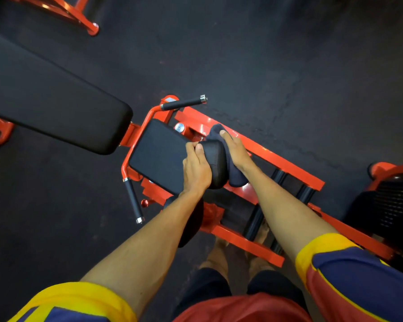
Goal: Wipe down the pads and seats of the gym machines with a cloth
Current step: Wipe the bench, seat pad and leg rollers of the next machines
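Note:
An orange-framed gym machine (272, 159) lies below me with a flat black seat (158, 156) and a long black back pad (47, 96) to its left. A black roller pad (215, 163) stands at the seat's right end. My left hand (196, 170) grips the left side of this roller pad, fingers curled over its top. My right hand (236, 151) presses a dark blue cloth (236, 177) against the roller pad's right side, fingers laid along the cloth. A second roller pad (193, 224) shows under my left forearm, mostly hidden.
Two black-grip handles (183, 103) (133, 198) stick out beside the seat. Another orange frame (79, 17) stands at the top left, and a black and orange part (391, 198) at the right. Dark rubber floor lies all around. My bare feet (219, 249) stand beside the frame.

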